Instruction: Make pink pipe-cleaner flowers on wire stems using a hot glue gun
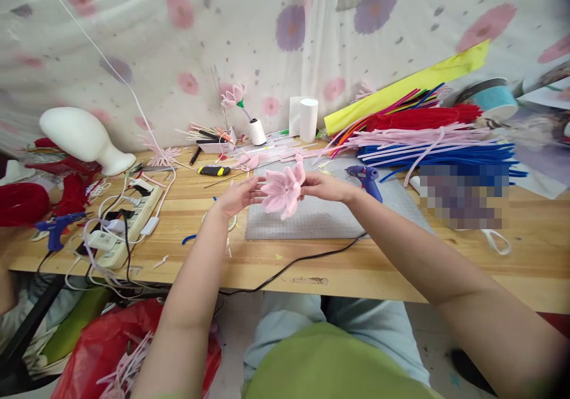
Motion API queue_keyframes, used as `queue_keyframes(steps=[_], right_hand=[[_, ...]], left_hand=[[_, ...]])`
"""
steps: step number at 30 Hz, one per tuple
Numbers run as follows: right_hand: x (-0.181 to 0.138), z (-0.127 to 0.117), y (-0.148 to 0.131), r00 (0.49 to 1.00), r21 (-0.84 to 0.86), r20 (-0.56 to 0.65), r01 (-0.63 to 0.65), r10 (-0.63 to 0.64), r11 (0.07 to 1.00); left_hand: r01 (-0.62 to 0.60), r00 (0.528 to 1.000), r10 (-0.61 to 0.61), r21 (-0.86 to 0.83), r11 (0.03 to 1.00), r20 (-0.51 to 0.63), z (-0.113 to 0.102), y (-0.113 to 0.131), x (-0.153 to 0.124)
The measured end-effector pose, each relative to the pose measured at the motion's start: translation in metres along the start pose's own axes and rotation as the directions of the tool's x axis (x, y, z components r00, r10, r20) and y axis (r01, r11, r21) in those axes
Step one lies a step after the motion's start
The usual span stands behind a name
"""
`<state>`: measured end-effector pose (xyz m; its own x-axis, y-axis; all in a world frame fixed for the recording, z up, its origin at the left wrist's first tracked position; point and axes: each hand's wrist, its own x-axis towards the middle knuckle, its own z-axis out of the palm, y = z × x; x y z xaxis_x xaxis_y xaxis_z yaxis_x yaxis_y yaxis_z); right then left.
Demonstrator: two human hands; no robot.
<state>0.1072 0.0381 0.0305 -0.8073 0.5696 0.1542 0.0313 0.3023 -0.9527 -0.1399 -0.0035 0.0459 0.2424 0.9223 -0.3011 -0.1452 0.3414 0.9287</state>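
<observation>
A fluffy pink pipe-cleaner flower (281, 190) with several petals faces up above the grey cutting mat (312, 228). From the right, my right hand (327, 187) grips it, fingers closed at the petals' edge and partly hidden behind them. On the other side my left hand (240, 197) reaches to the petals with its fingers stretched out and a little apart. The fingertips meet the flower's left edge; whether they press on it I cannot tell. Just beyond my right hand lies a blue glue gun (366, 179) on the mat.
Bundled pipe cleaners (427, 135) lie at the back right. A finished pink flower (235, 96) stands in a white spool (257, 132). To the left are a power strip (133, 224) with tangled cables, another glue gun (57, 228) and a foam head (80, 135). A black cable (289, 263) crosses the front.
</observation>
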Motion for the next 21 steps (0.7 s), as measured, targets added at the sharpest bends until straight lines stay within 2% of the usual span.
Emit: queue_keyframes(steps=[3,6,12,21], right_hand=[[-0.003,-0.008,0.000,0.991,0.029,0.120,-0.067,0.063,0.997],[-0.005,-0.013,0.000,0.977,0.015,0.180,-0.117,0.112,0.993],[-0.007,-0.017,0.001,0.969,0.003,0.178,-0.172,0.169,0.985],[-0.001,-0.016,0.008,0.978,-0.017,0.144,-0.153,0.154,0.988]], left_hand=[[-0.022,1.000,0.022,0.112,0.993,0.002,0.018,0.002,0.003],[-0.078,0.997,0.081,0.259,0.963,-0.001,0.032,0.001,0.006],[-0.159,0.977,0.199,0.362,0.918,-0.076,0.042,0.005,0.004],[-0.244,0.950,0.303,0.440,0.864,-0.070,0.042,0.010,-0.009]])
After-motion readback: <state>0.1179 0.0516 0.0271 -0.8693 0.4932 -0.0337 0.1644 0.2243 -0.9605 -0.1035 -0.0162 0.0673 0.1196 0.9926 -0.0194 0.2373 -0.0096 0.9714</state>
